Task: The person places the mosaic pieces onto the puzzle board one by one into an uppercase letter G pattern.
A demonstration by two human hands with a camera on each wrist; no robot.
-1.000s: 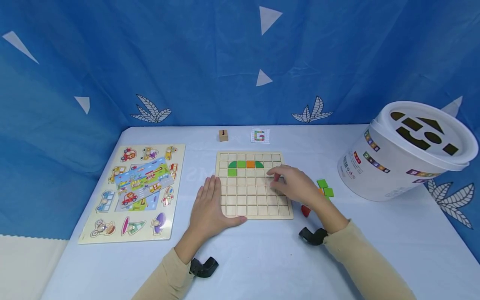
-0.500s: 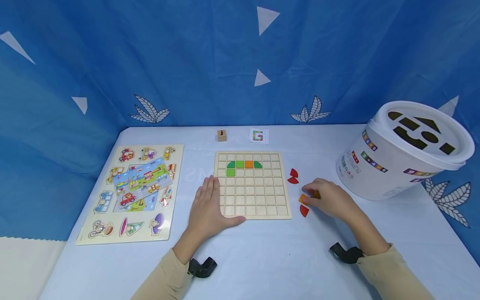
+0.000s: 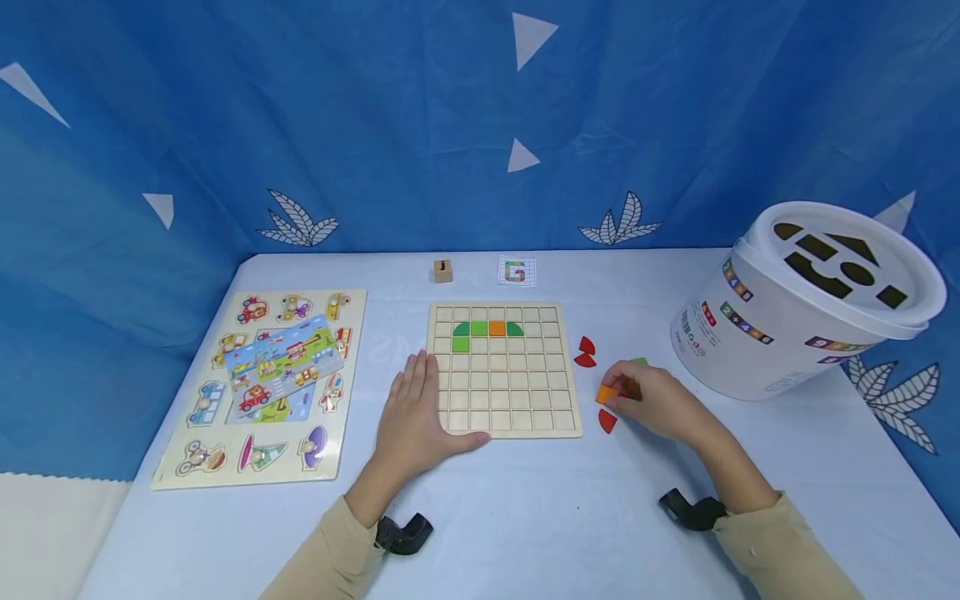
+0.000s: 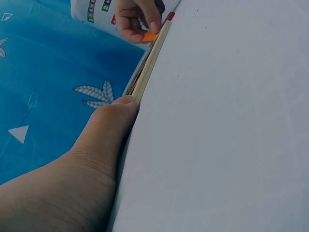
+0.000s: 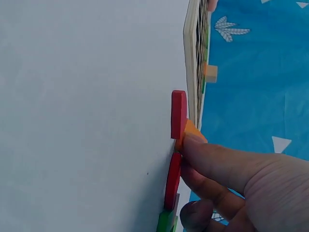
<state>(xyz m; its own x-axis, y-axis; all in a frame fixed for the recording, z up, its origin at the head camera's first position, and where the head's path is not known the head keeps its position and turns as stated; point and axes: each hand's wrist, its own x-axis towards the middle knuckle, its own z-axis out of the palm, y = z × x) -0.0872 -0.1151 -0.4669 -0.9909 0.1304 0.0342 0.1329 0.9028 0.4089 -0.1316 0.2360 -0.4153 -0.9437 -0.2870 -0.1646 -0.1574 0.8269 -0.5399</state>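
A wooden grid board (image 3: 510,400) lies mid-table, with green squares (image 3: 478,328), dark green rounded corner tiles (image 3: 514,330) and an orange square (image 3: 497,328) set in its upper rows. My left hand (image 3: 412,412) rests with fingers extended along its left edge; the thumb (image 4: 108,123) touches the near edge. To the right of the board, my right hand (image 3: 654,402) pinches an orange square tile (image 5: 193,130) between thumb and fingertips. Red quarter-circle tiles (image 3: 607,421) lie beside this hand. A green tile (image 3: 640,361) shows partly behind it.
Behind the board are a wooden letter cube (image 3: 442,271) and a small card (image 3: 517,271) with a coloured G pattern. A white bucket (image 3: 750,350) with a slotted lid stands at the right. A vehicle puzzle board (image 3: 168,462) with picture cards on it lies left.
My right hand has moved from over the grid board rightward to the loose tiles, and now has an orange square in its fingertips. The left hand stays at the board's edge.
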